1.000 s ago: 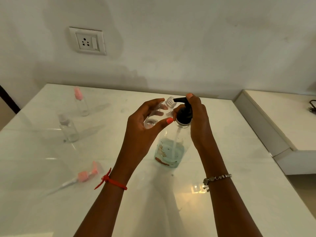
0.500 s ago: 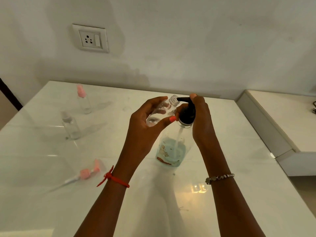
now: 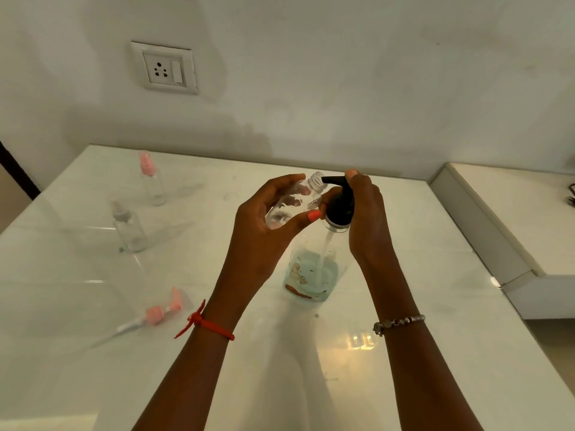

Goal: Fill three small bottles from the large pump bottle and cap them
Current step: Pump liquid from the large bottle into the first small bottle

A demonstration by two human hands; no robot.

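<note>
My left hand (image 3: 264, 225) holds a small clear bottle (image 3: 295, 203), uncapped and tilted, with its threaded mouth against the black spout of the pump. My right hand (image 3: 364, 219) wraps the black pump head (image 3: 340, 206) of the large clear pump bottle (image 3: 311, 275), a finger on top of the pump. The large bottle stands on the table (image 3: 404, 353) with a little bluish liquid at its bottom. A small bottle with a pink sprayer (image 3: 151, 178) and another with a clear cap (image 3: 127, 225) stand at the left. A loose pink sprayer with its tube (image 3: 155, 314) lies at the front left.
A wall with a socket plate (image 3: 165, 68) rises behind the white glossy table. A lower white ledge (image 3: 513, 219) adjoins the table's right side, with a dark cable at its far right edge.
Both hands, the small bottle and the pump stay together; the view has shifted slightly. The small bottle's mouth remains at the spout.
</note>
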